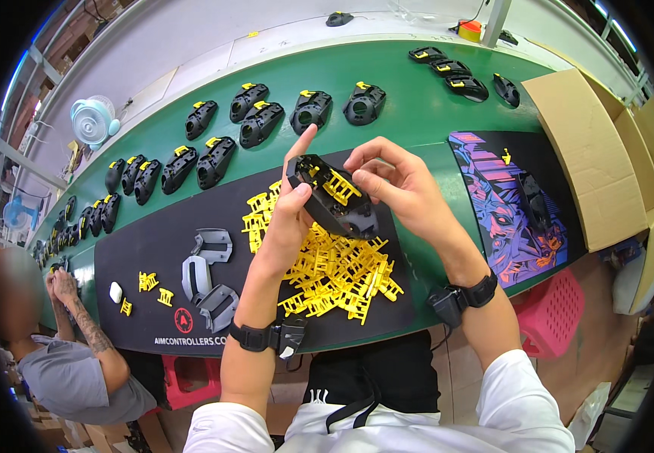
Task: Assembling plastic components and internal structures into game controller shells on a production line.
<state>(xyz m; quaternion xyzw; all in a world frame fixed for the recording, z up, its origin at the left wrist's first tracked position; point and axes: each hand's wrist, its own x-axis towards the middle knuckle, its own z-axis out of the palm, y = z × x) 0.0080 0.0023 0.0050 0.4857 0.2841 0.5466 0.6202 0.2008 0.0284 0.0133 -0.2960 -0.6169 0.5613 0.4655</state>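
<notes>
My left hand (285, 226) grips a black mouse shell (346, 215), its hollow side facing up above the middle of the mat. A yellow plastic clip (337, 187) sits inside the shell. At the shell's upper right edge, my right hand (410, 189) has its fingers curled, thumb and index finger pinching close to the clip; the exact contact is partly hidden. My left index finger sticks up past the shell. Beneath both hands lies a heap of yellow clips (334, 275).
Rows of black shells with yellow parts (260, 123) line the green table (418, 162). Grey plastic pieces (198, 275) and a white object (115, 292) lie on the black mat (142, 257). A cardboard box (584, 158) stands right, beside a patterned mat (493, 204). Another person (85, 377) works at left.
</notes>
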